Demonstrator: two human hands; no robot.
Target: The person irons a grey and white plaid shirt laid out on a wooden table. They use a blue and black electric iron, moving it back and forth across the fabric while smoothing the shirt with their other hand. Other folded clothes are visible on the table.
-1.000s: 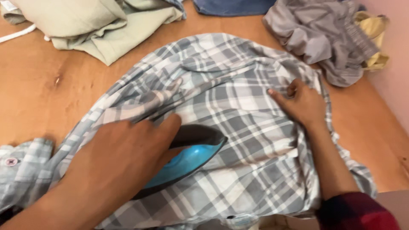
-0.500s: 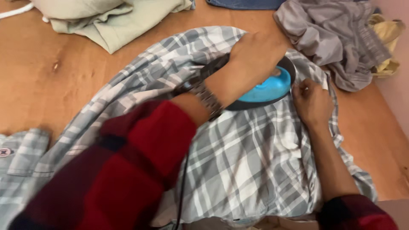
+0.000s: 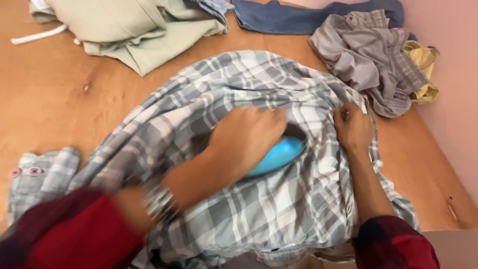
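A grey and white plaid shirt [image 3: 279, 209] lies spread over a wooden table [image 3: 59, 109]. My left hand [image 3: 246, 137] grips the handle of a blue iron [image 3: 279, 155] that rests on the middle of the shirt. The hand covers most of the iron, and the picture is blurred there. My right hand [image 3: 352, 127] presses flat on the shirt's right edge, just right of the iron. Both arms wear red and dark checked sleeves.
A pale green garment [image 3: 134, 30] lies at the back left with a white cord [image 3: 37, 35]. Blue jeans [image 3: 303, 17] lie at the back, with a grey garment [image 3: 368, 60] and a yellow cloth [image 3: 423, 65] at the back right. A pink wall [image 3: 453, 74] stands close on the right.
My left hand has drawn the iron back from the shirt's far right part toward the middle. My right hand has stayed on the shirt's right edge.
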